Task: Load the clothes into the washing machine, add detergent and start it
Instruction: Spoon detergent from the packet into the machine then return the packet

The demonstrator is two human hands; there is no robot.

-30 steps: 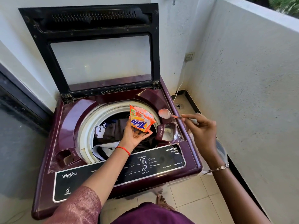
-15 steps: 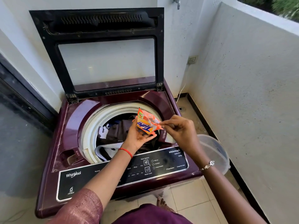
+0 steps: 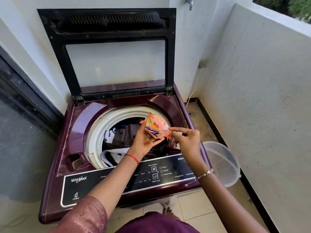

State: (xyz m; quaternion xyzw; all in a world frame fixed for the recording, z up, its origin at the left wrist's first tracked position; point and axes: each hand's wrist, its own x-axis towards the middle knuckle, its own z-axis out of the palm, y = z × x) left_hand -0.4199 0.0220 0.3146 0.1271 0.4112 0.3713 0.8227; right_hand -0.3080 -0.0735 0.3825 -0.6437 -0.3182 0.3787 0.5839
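The maroon top-load washing machine (image 3: 67, 148) stands with its black glass lid (image 3: 109, 22) raised. Dark and white clothes (image 3: 124, 133) lie in the drum inside the white rim (image 3: 96, 137). Over the drum's right side my left hand (image 3: 143, 142) holds an orange Tide detergent packet (image 3: 154, 127) from below, its torn mouth tipped right. My right hand (image 3: 186, 142) pinches the handle of a small spoon (image 3: 175, 132) at that mouth. The spoon's bowl is hidden inside the packet.
The black control panel (image 3: 151, 174) runs along the machine's front edge under my forearms. A clear plastic tub (image 3: 222, 158) sits on the tiled floor between the machine and the white wall on the right. A wall socket (image 3: 203, 62) and tap (image 3: 189, 2) are behind.
My right hand, which held the pink spoon out beyond the machine's right side, has come left to the packet, and the spoon's bowl has gone into its mouth. The left hand stays put.
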